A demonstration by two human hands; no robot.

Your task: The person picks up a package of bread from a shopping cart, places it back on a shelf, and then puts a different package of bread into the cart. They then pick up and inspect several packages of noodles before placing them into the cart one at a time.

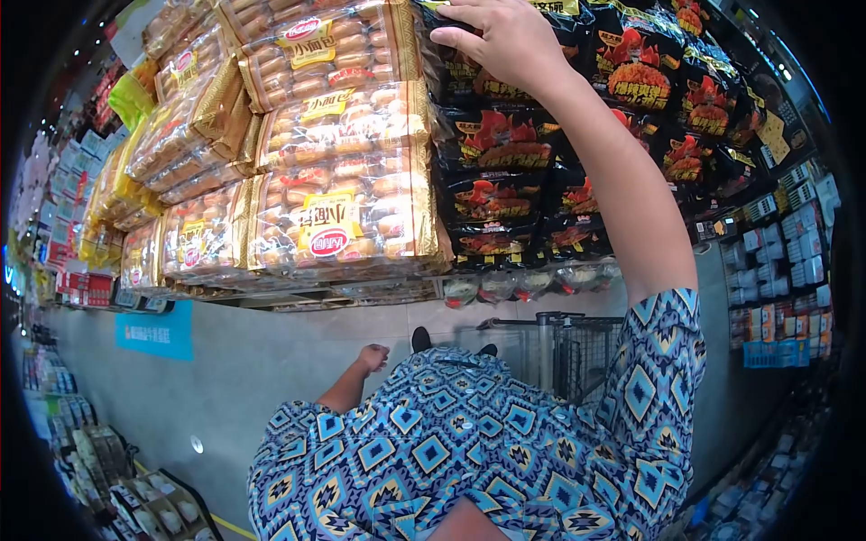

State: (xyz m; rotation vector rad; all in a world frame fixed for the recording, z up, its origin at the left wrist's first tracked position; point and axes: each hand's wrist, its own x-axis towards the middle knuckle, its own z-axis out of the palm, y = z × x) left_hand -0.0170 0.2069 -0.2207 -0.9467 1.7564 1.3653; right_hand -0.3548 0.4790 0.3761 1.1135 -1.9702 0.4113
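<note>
Head view: black packs (502,140) sit upper center to right, stacked in rows. Bread stack (343,171) is directly left, its side edge right up against them. Cart (577,347) stands below the display, close to the person's legs. More shelves (783,252) far right, with a blue basket (776,353) low on them. Blue sign (154,331) lower left, near the floor (225,388). Clear-topped packs (532,283) hang or sit just under the black ones; can't tell which.

Right hand (492,36) is over the top left black packs, palm down. Grip is parted, thumb off the fingers; contact with a pack can't be confirmed. Left hand (372,358) hangs low by the body, fingers curled loosely; how tight, can't tell.

Black packs: red flame-like art, noodle picture, yellow lettering. Glossy soft film, creased, pillow-shaped. Bread packs: clear film, gold crimped edges, small oblong rolls inside. Cart is wire mesh; floor smooth grey.
</note>
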